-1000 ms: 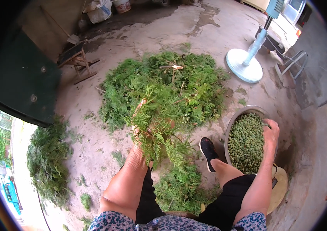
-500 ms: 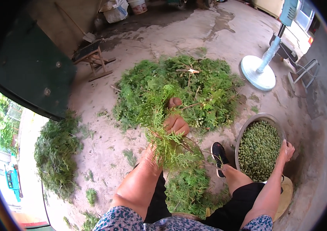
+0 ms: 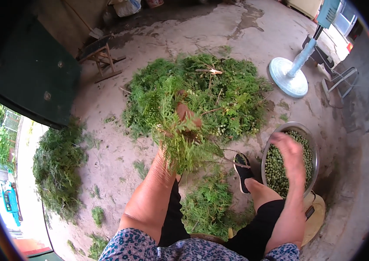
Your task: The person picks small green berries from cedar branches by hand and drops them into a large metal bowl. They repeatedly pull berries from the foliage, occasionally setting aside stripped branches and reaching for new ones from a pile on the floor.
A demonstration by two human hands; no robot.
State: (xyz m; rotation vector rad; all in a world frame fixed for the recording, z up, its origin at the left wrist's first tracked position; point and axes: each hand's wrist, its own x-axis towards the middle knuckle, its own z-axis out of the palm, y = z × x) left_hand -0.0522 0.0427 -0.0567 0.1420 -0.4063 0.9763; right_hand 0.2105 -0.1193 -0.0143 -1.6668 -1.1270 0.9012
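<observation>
Closest to the body, below the left hand, a small heap of green clippings point(image 3: 208, 202) lies on the floor between the legs; below the right hand, a pale yellow round thing point(image 3: 318, 219) sits at the foot of the bowl. Farther out, the left hand point(image 3: 188, 116) is closed on a leafy sprig point(image 3: 173, 143), whose foliage hides much of the fingers, and one bare stem pokes out to the right of that hand, seen across the black shoe point(image 3: 239, 167). The right hand point(image 3: 291, 152) is blurred and seen over the steel bowl point(image 3: 317, 158) of small green cones point(image 3: 275, 167); whether its fingers hold anything, I cannot tell. The bowl is to the right of the left hand, well apart from it.

My worry is the bowl: a wrist catching its rim, or the shoe just beside it knocking its side, could tip it and spill the loose cones. With the foliage so thick around the left hand, cones could be missed or leaf scraps get mixed in.

Just beyond the left hand spreads the large branch pile point(image 3: 241, 100); farther still, a fan stand point(image 3: 283, 78) is at right and a wooden stool point(image 3: 99, 61) at left
</observation>
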